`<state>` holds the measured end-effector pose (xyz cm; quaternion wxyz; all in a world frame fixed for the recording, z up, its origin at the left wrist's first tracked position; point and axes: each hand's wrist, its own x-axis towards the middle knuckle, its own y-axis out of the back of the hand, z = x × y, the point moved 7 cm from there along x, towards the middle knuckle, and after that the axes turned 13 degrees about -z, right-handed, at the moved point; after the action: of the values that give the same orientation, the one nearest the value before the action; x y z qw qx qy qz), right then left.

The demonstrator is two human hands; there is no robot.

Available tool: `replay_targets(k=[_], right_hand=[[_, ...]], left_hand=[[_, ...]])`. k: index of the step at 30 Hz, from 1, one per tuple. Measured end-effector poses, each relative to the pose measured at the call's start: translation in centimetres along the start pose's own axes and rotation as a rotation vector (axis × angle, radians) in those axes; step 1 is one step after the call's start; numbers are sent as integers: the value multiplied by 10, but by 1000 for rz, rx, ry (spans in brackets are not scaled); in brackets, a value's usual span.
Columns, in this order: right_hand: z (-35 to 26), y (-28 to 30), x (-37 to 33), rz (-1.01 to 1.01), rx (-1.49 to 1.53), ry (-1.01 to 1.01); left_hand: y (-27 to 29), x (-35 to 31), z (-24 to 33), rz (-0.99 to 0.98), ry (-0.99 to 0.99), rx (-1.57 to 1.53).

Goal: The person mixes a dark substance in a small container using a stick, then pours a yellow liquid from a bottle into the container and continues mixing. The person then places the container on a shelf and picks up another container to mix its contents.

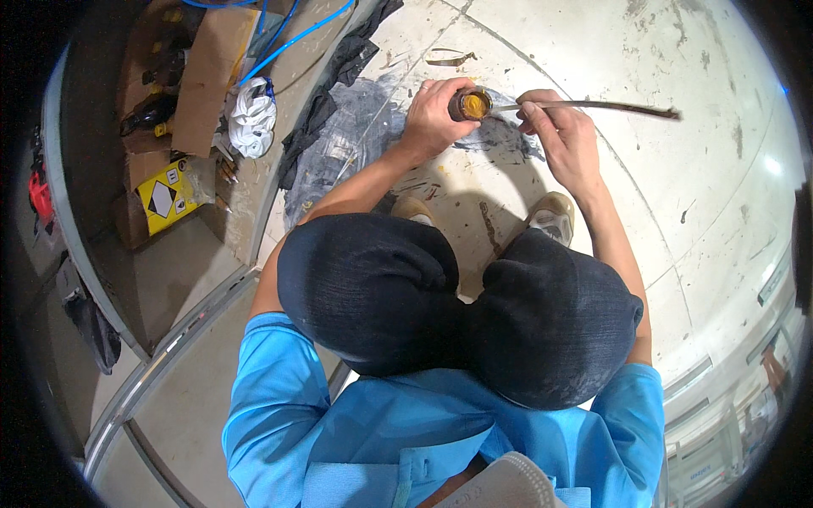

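Note:
My left hand [437,118] is wrapped round a small dark brown jar [458,107], tilted so its open mouth faces right. Yellow-orange stuff [476,107] shows inside the mouth. Between the thumb and fingers of my right hand [559,135] is a long thin tool [627,105], like a narrow spatula, with a dark stained end stretching out to the right. Its pale other end points at the jar's mouth; whether it touches the contents I cannot tell. Both hands are held out beyond my knees, above a stained dark sheet on the floor.
A dark strip [453,60] lies on the pale floor beyond the jar. At the left stand a cardboard box [212,76] with several bottles, a white crumpled cloth [252,118] and a yellow labelled package [167,199]. Blue hoses [296,40] and black cloth [318,118] lie near them.

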<state>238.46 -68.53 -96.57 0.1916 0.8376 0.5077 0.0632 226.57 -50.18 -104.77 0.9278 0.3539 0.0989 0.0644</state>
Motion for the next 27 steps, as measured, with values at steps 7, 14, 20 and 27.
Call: replay_targets(k=[7, 14, 20, 27], right_hand=[[1, 2, -5, 23, 20, -21], [-2, 5, -12, 92, 69, 28], [0, 4, -14, 104, 96, 42], [6, 0, -16, 65, 73, -23]], left_hand=[[2, -1, 7, -11, -23, -18], [1, -2, 12, -19, -37, -2], [1, -1, 13, -9, -51, 20], [2, -1, 15, 26, -100, 45]])
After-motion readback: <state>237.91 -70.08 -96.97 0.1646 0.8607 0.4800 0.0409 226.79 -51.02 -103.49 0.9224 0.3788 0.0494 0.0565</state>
